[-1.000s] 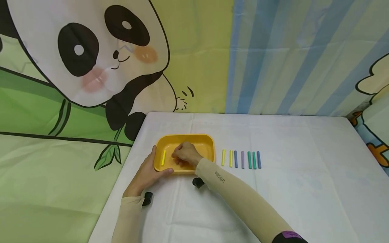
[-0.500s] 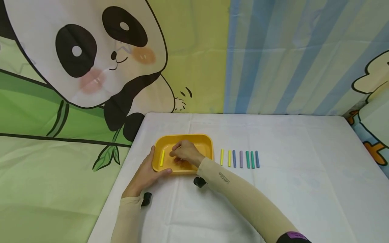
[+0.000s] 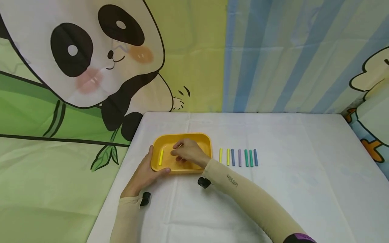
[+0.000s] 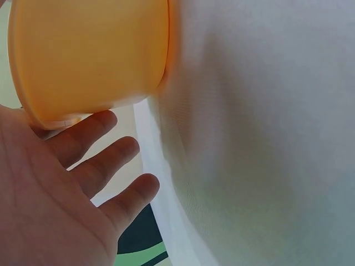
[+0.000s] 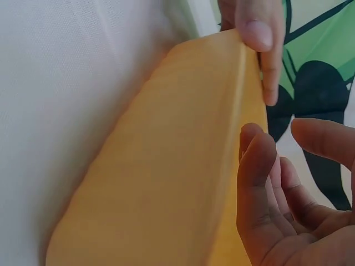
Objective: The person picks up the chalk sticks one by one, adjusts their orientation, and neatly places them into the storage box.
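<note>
Yellow tray, on the white table, near its left edge. Right hand, fingers loosely bent, thumb parted, hides some tray floor from me. Left hand, fingers extended, touches a corner. Yellow stick inside; seven coloured sticks rightward, cloth stretching beyond. Panda backdrop, cropped above.

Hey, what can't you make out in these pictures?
Head view: the part of the yellow tray under the right hand, covered by that hand.
Head view: any fine markings on the coloured sticks, too small.
Left wrist view: the tray's floor, hidden by its outer wall.
Right wrist view: the rest of the left hand, cut off by the top edge.
</note>
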Tool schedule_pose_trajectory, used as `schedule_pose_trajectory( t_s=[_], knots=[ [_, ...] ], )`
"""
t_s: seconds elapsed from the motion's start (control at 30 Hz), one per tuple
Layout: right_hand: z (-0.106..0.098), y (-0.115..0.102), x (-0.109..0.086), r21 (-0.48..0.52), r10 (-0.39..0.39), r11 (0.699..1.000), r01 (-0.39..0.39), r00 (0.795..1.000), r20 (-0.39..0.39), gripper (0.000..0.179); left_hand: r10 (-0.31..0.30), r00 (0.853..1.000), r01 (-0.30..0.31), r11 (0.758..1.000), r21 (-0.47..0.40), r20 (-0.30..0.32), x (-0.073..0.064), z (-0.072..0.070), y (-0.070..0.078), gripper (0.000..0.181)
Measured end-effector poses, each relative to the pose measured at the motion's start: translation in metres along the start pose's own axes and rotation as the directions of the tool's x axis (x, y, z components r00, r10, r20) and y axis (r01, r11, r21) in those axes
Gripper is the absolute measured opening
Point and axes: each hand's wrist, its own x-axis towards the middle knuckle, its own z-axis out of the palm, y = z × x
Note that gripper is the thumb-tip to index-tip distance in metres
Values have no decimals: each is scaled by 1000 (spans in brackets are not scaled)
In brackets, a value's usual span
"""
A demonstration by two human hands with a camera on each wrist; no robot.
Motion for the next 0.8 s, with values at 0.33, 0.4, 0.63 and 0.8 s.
schedule_pose_trajectory(
  t_s=[0.33, 0.4, 0.63, 0.8],
  knots=[
    [-24, -2, -17, 65, -66, 996, 65, 998, 16, 37, 0, 1000, 0, 1000, -13, 5, 0, -1, 2, 127],
    [-29, -2, -20, 68, -70, 995, 69, 997, 12, 38, -7, 1000, 7, 1000, -15, 4, -1, -1, 2, 126],
    [-47, -2, -30, 45, -107, 993, 109, 994, -25, 34, -3, 1000, 3, 1000, -25, -1, -3, 0, 4, 126],
    [-62, 4, -35, 45, -106, 993, 109, 993, -60, 32, 0, 1000, 0, 1000, -25, -6, -2, 1, 4, 127]
  ],
)
